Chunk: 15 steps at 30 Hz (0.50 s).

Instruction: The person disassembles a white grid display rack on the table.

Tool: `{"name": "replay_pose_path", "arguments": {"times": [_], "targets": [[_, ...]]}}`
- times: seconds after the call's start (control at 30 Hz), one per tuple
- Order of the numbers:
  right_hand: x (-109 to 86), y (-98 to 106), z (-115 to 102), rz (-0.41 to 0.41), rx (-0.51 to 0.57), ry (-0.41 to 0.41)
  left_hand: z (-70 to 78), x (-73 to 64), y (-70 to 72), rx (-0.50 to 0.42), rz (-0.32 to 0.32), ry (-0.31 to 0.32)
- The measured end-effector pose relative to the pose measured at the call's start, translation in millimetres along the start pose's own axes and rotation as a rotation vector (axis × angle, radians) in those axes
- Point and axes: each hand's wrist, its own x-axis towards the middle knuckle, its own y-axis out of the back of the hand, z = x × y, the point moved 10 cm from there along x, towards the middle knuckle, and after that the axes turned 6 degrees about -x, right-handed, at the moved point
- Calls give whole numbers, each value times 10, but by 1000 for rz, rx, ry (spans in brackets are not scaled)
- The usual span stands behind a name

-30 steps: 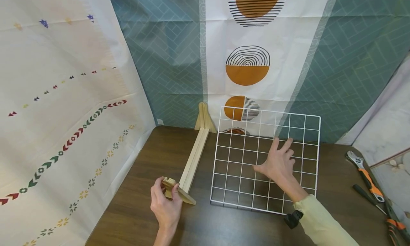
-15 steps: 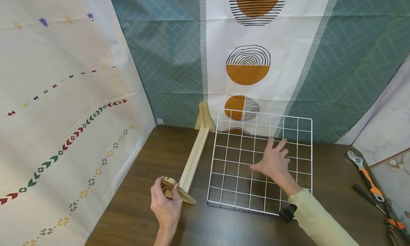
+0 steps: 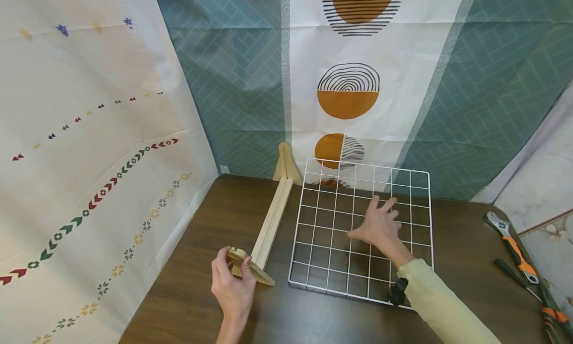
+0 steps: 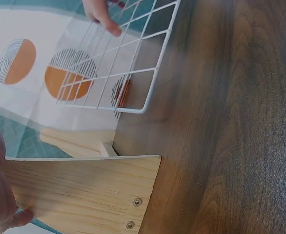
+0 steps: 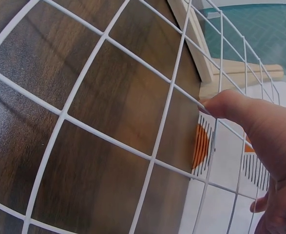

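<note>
My left hand grips the near end piece of a wooden stand, thumb on one face and fingers on the other. The left wrist view shows two screw heads in this end piece. A long plank runs back to a matching far end piece. My right hand holds a white wire grid panel with fingers spread across it. In the right wrist view the thumb lies against a wire. The panel leans, its far edge overlapping the wall cloth and its near edge low over the table.
An adjustable wrench with an orange handle, a screwdriver and another orange-and-black tool lie along the right edge of the brown table. Patterned cloths hang behind and at the left.
The grid panel has moved left toward the wooden stand with my right hand, and its far edge has dropped slightly. My left hand and the stand have stayed in place.
</note>
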Motion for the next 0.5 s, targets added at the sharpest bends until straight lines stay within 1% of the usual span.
{"name": "replay_pose_path", "arguments": {"times": [0.2,0.5], "targets": [[49,-83,-23,-29,4,6,-7,11,0,1,0,1],[73,-214,-26,-83,2,-15,-10,-15,-14,-12,8,1]]}}
